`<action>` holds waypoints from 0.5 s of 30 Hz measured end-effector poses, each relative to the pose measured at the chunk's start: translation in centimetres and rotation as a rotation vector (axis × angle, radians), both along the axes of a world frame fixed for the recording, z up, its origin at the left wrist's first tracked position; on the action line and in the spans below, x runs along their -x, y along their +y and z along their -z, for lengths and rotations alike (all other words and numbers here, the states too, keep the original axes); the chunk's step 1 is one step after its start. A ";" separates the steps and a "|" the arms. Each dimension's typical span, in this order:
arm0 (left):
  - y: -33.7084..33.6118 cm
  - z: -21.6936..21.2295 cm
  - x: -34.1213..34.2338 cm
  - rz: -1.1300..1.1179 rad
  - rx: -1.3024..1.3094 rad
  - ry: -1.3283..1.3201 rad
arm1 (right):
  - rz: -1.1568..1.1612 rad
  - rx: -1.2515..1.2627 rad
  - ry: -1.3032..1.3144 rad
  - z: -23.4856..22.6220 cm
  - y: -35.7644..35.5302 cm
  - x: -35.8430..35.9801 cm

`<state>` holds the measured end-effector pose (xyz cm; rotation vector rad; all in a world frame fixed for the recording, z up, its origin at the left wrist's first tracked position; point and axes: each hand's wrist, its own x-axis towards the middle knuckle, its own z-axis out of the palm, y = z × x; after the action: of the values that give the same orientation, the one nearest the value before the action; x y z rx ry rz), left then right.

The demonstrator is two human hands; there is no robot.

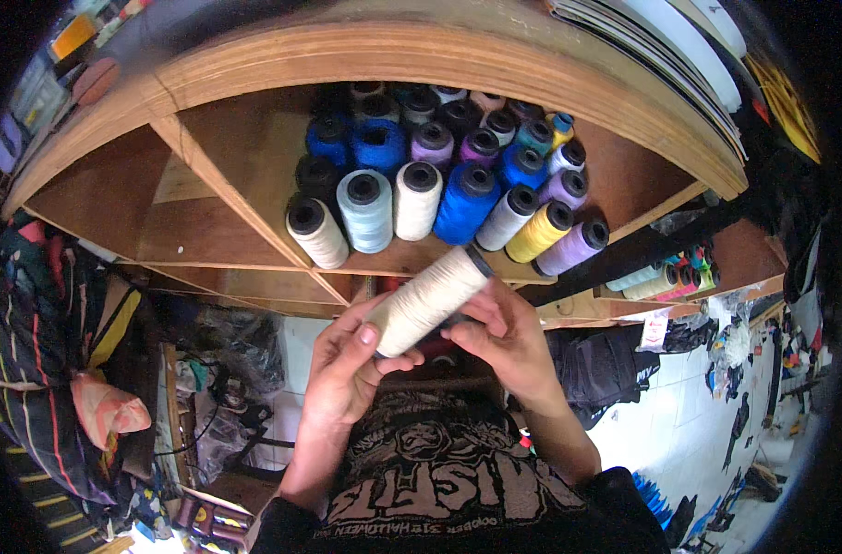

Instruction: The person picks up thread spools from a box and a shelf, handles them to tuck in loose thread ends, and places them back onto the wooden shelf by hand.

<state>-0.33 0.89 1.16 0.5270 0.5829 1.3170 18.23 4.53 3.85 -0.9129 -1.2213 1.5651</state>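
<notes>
A cone of cream thread [430,300] with dark ends is held tilted in front of my chest, its right end higher. My left hand [351,355] wraps its lower left end, the thumb lying along the thread. At its right side, my right hand [504,342] is closed against the underside, with some fingertips hidden behind the cone. Just beyond, rows of thread cones stand upright in the wooden shelf [245,55]. In the front row are a pale blue cone [366,217], a blue cone [467,205], a yellow cone [538,233] and a lilac cone [573,249].
A slanted wooden divider [236,198] splits the shelf left of the cones. More thread cones [656,282] sit in a lower compartment at right. Dark striped cloth [37,351] hangs at far left, and black garments [605,369] hang by a white tiled wall [670,406].
</notes>
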 end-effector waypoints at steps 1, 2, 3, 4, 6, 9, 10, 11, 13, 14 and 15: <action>-0.2 -0.1 -0.3 -0.012 0.004 0.014 | -0.014 0.022 0.036 0.2 0.2 0.4; -0.3 -0.1 -0.4 -0.023 0.008 0.028 | -0.029 0.044 0.071 0.3 0.4 0.6; -0.6 -0.2 -0.3 -0.006 0.044 0.024 | -0.024 0.020 0.016 0.6 0.7 0.6; -0.6 -0.2 -0.2 -0.015 0.033 0.018 | -0.045 0.004 -0.030 0.9 0.9 0.4; -0.6 0.0 -0.2 -0.030 0.013 0.005 | -0.087 -0.022 -0.124 1.2 1.2 -0.2; -0.6 0.1 -0.1 -0.028 0.000 -0.011 | -0.169 -0.019 0.055 0.7 1.3 -0.1; -0.5 0.1 -0.1 -0.009 -0.004 -0.038 | -0.179 -0.041 0.033 0.7 1.4 -0.2; -0.5 0.2 0.0 0.010 -0.007 -0.065 | -0.189 -0.064 0.011 0.6 1.5 -0.4; -0.3 0.0 -0.1 0.001 0.022 -0.044 | -0.200 -0.091 -0.020 0.6 1.6 -0.7; -0.3 -0.5 -0.6 -0.025 0.057 0.005 | -0.202 -0.094 -0.029 0.7 1.7 -0.9; -0.2 -0.7 -0.8 -0.051 0.089 0.054 | -0.203 -0.100 -0.038 0.8 1.8 -1.0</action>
<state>0.49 0.64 1.84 0.4784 0.7005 1.3222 19.24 6.28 3.08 -0.7770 -1.4429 1.6338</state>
